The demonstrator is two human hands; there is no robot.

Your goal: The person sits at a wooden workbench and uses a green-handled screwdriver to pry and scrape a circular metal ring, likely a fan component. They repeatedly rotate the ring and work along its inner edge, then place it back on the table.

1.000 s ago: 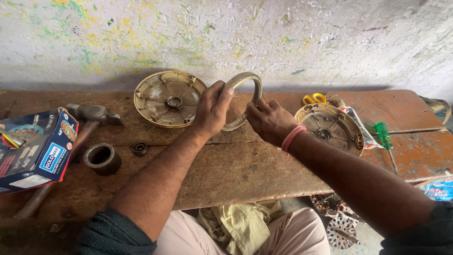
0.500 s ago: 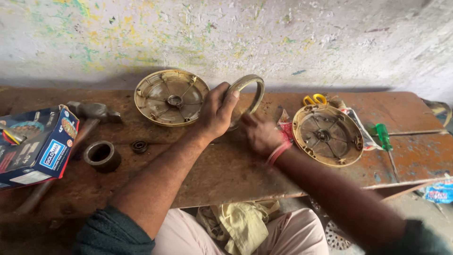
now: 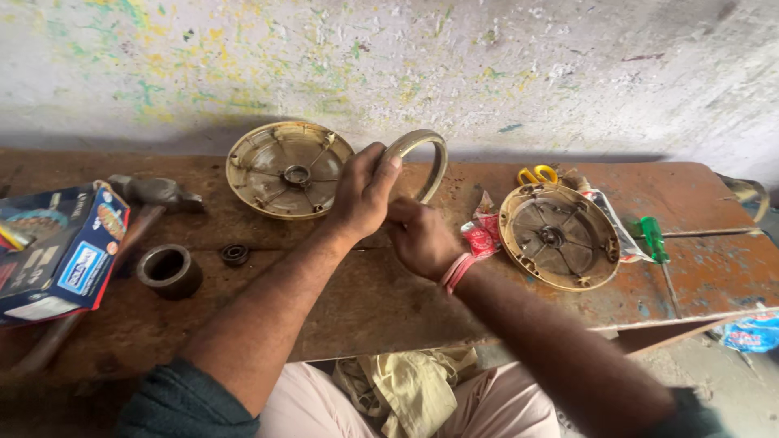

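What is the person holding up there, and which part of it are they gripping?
A flat metal ring, stood on edge. The left hand grips its left rim, fingers over the top; the right hand is at its lower edge, grip unclear.

We are at a rough repair workshop, by all signs. A worn, stained wooden workbench [image 3: 389, 300] runs along a whitewashed wall flecked with green and yellow paint [image 3: 454, 65]. Toward its left edge lie a steel-headed hammer [image 3: 154, 193], a short dark metal sleeve [image 3: 169, 270] and a small black bearing [image 3: 235, 255]. Two round tan metal covers with ribbed insides [image 3: 286, 169] [image 3: 560, 235] rest on the boards. Near the right edge we note a green-handled screwdriver [image 3: 652, 238] and yellow-handled scissors [image 3: 538, 174].
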